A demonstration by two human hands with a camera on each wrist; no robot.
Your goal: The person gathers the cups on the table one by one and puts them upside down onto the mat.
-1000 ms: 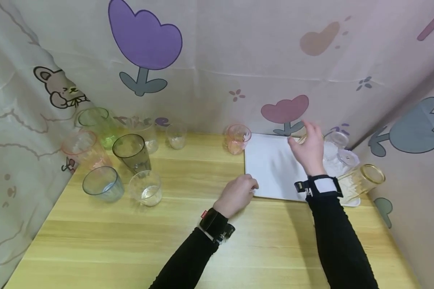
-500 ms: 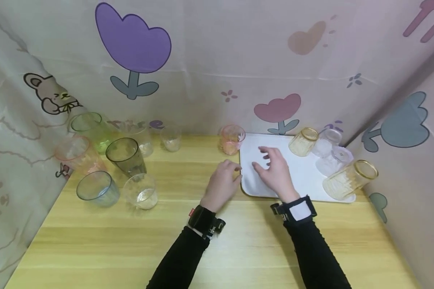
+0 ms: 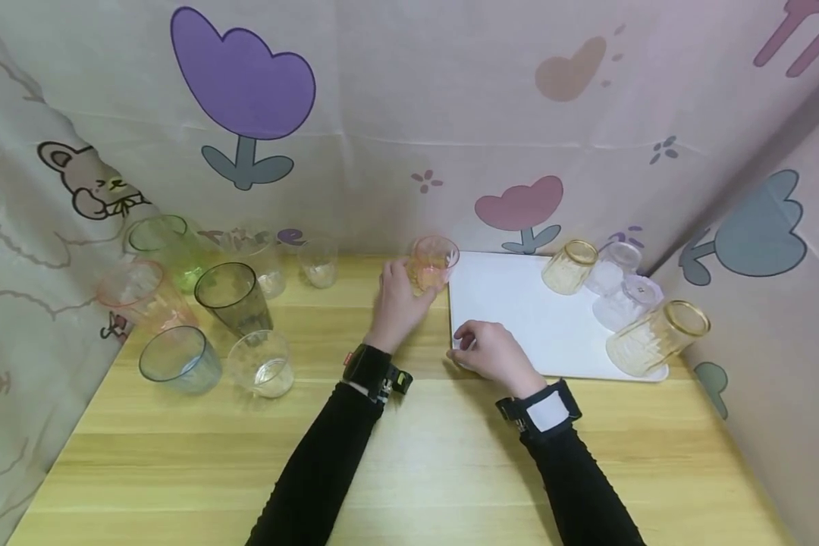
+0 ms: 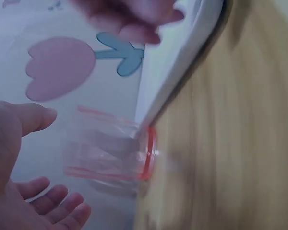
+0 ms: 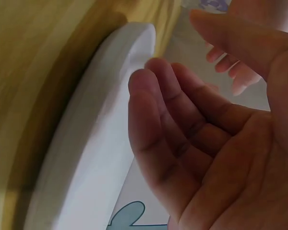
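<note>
Left wrist view: your left fingers (image 4: 53,199) are wide by the pink cup (image 4: 108,155) near the bench (image 4: 221,139)'s back edge; right fingers (image 5: 146,129) curve loosely, empty. Probably light, slick and breakable, so take it mid-wall.

Soft, fairly even light is spread over the wooden table (image 3: 423,470) and patterned curtain (image 3: 396,91) in the head view, where a pale sheen is left on the bare wood and a faint shadow is cast on the inner side of the right sleeve (image 3: 580,485). In the left wrist view, a dim bluish tint is seen, with wood grain smeared into streaks and the pink glass (image 4: 105,155) softened by blur. In the right wrist view, the right hand (image 5: 230,153) is shaded and the white tray (image 5: 91,158) is edged by dark shadow.
</note>
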